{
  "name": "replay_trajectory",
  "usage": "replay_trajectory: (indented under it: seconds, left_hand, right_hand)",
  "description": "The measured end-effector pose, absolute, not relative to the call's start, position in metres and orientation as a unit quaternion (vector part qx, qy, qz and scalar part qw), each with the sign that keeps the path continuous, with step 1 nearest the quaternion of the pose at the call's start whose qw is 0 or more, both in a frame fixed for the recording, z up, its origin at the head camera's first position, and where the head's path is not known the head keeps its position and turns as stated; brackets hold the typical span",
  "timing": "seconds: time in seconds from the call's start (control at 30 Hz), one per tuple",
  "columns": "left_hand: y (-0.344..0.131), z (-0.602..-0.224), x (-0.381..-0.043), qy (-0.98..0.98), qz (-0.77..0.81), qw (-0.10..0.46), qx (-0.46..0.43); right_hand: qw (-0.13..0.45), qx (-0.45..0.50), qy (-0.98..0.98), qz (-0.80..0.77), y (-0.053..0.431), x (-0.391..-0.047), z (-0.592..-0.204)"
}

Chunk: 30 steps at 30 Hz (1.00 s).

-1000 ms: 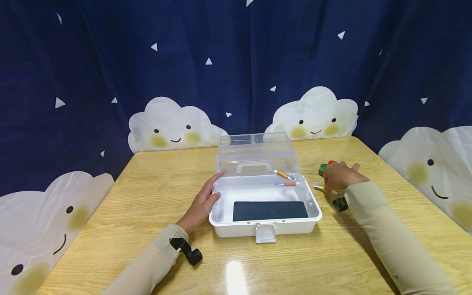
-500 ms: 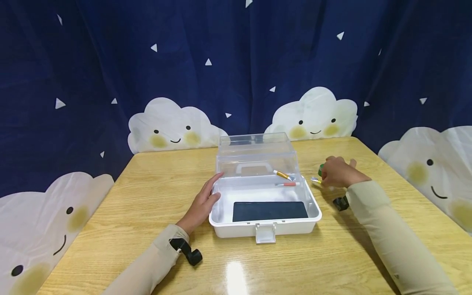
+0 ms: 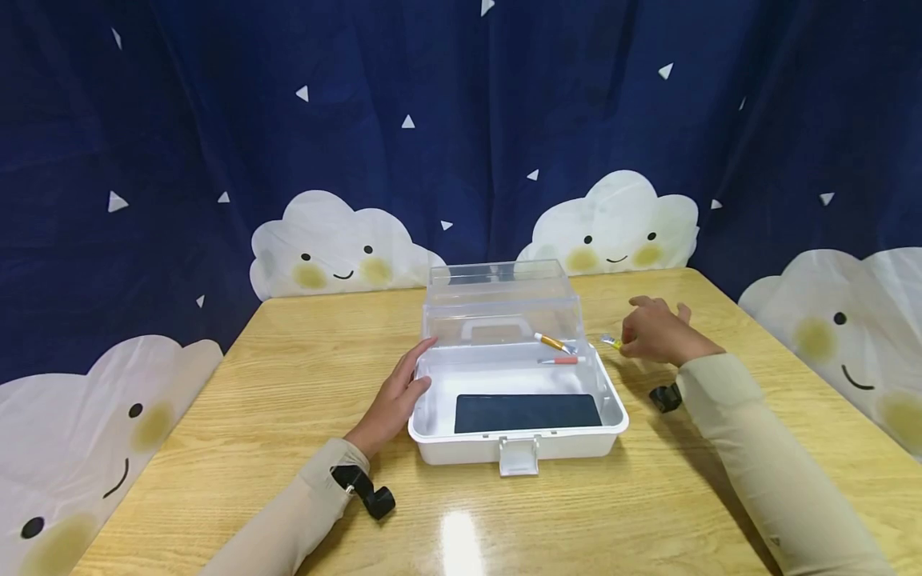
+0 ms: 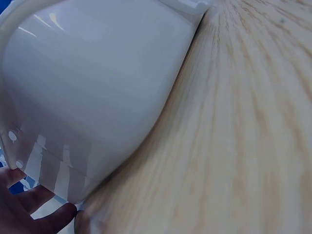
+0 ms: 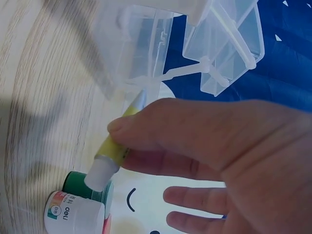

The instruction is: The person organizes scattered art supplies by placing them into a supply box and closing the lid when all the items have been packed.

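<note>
Pinching the yellow tube (image 5: pixel 112 150) in the right hand (image 3: pixel 657 332), silver end toward the white box (image 3: pixel 457 450); resting the left hand (image 3: pixel 391 398), fingers extended, against it.

A yellow tube (image 5: pixel 112 148) with a white cap (image 5: pixel 101 174) slants near the open, clear-lidded white box (image 3: pixel 461 452).

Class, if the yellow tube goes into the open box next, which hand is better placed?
Probably the right hand: it pinches the yellow tube just beside the open box, while the left hand touches the box's opposite side.
</note>
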<state>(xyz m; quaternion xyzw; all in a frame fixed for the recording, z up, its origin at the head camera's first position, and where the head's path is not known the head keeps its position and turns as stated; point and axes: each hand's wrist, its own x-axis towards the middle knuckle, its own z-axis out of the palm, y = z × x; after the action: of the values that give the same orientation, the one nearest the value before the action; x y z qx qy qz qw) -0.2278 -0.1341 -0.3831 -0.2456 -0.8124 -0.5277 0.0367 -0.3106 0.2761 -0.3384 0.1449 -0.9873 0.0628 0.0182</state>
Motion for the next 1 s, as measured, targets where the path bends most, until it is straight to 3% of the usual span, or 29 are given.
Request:
replay_trajectory:
  seconds: [1.0]
  left_hand:
    - [-0.133,-0.382,-0.227,-0.811,-0.531,0.033,-0.243]
  right_hand:
    - [0.095,0.151,-0.979,0.094,0.258,-0.301,-0.321]
